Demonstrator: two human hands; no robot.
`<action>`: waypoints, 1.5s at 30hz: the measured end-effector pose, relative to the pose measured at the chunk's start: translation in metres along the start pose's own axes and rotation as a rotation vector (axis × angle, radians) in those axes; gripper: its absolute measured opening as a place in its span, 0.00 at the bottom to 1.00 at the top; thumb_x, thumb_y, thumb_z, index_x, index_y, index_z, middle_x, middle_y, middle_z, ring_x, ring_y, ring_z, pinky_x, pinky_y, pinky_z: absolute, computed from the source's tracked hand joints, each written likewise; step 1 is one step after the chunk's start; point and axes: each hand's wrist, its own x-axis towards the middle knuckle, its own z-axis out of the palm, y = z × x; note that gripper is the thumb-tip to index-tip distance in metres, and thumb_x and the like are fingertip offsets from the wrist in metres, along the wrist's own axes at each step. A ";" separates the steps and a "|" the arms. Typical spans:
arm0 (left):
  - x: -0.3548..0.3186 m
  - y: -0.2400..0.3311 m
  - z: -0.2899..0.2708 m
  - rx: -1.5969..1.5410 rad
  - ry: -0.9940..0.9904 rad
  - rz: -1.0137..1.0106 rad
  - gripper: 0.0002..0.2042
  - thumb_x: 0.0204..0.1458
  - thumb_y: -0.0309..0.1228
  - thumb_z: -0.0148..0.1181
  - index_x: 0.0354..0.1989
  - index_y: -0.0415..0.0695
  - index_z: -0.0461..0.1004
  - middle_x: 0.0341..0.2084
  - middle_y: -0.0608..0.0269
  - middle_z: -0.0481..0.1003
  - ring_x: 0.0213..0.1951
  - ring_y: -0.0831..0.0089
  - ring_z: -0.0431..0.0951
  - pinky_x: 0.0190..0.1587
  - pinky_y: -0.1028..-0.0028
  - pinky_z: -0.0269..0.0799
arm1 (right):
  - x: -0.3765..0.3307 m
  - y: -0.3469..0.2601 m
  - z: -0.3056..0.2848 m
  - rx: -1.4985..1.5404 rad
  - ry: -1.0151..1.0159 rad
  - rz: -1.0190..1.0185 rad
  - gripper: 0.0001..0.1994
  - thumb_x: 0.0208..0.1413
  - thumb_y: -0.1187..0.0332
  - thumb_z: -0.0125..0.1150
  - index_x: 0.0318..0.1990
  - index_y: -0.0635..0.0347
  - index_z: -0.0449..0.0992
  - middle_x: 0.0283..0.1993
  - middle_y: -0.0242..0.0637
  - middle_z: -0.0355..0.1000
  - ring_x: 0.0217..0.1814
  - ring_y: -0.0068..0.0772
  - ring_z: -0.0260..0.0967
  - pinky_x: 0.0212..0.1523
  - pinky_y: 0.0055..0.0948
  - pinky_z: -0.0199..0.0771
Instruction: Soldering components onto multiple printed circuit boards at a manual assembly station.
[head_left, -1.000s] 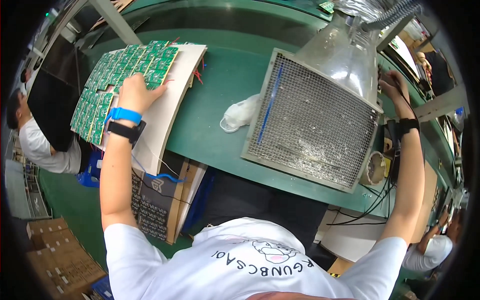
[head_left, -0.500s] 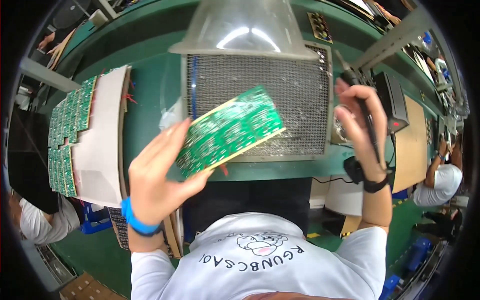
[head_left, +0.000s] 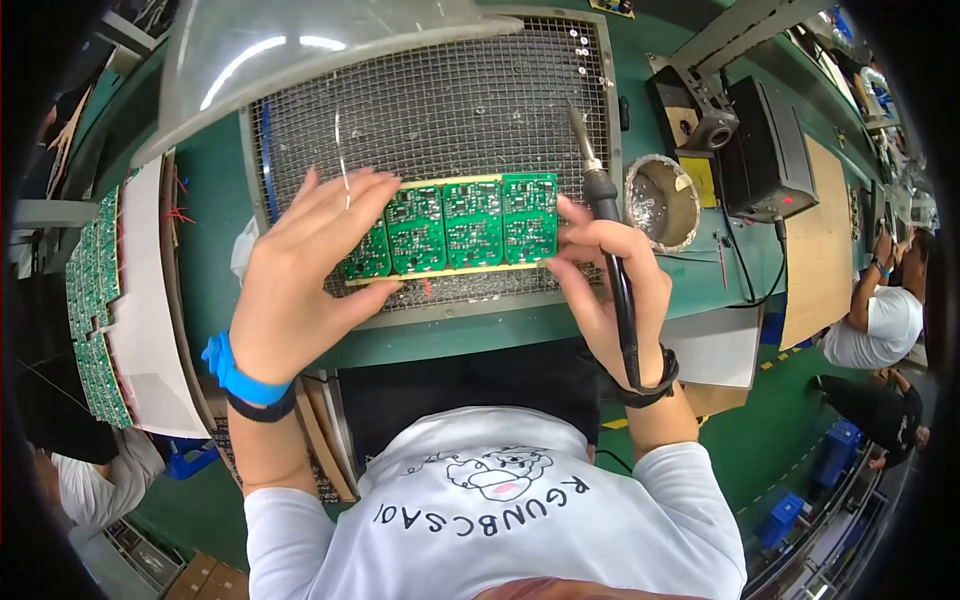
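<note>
A green circuit board panel (head_left: 472, 226) with pale strips along its long edges lies level over the wire-mesh grate. My left hand (head_left: 325, 245) grips its left end, thumb at the near edge and fingers over the far side. A thin silvery wire (head_left: 342, 150) sticks up by the fingers of that hand; it looks like solder wire. In my right hand (head_left: 618, 275) is a black soldering iron (head_left: 622, 300), its tip pointing away over the mesh. The fingertips of that hand also touch the panel's right end.
A clear hood (head_left: 330, 75) stands over the far left of the mesh grate (head_left: 470, 100). To the right are a round tin (head_left: 662, 205), an iron stand (head_left: 695, 110) and a black soldering station (head_left: 770, 150). More boards (head_left: 95, 290) lie on white card (head_left: 145, 290) at left.
The panel has turned from a slant to nearly level and is lower over the grate. My right hand has come left to its right end with the iron. The view has shifted.
</note>
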 end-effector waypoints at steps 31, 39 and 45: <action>-0.044 0.053 0.048 -0.236 -0.006 0.108 0.20 0.46 0.17 0.61 0.50 0.40 0.78 0.40 0.59 0.84 0.26 0.68 0.79 0.30 0.72 0.74 | -0.011 -0.020 -0.024 0.281 -0.051 -0.110 0.11 0.53 0.88 0.66 0.39 0.65 0.74 0.35 0.54 0.82 0.38 0.44 0.84 0.38 0.34 0.87; -0.040 0.062 0.054 -0.093 0.154 -0.022 0.16 0.47 0.12 0.63 0.45 0.37 0.81 0.44 0.50 0.83 0.37 0.61 0.84 0.39 0.69 0.80 | -0.009 -0.020 -0.024 0.177 0.004 -0.156 0.11 0.48 0.86 0.70 0.36 0.61 0.77 0.32 0.44 0.83 0.33 0.38 0.85 0.34 0.30 0.84; -0.041 0.075 0.064 -0.226 0.257 -0.058 0.18 0.40 0.12 0.70 0.42 0.40 0.85 0.29 0.60 0.79 0.26 0.67 0.78 0.30 0.73 0.74 | -0.017 -0.022 -0.025 0.115 -0.037 -0.080 0.09 0.51 0.84 0.70 0.35 0.61 0.78 0.32 0.45 0.83 0.34 0.41 0.85 0.37 0.31 0.84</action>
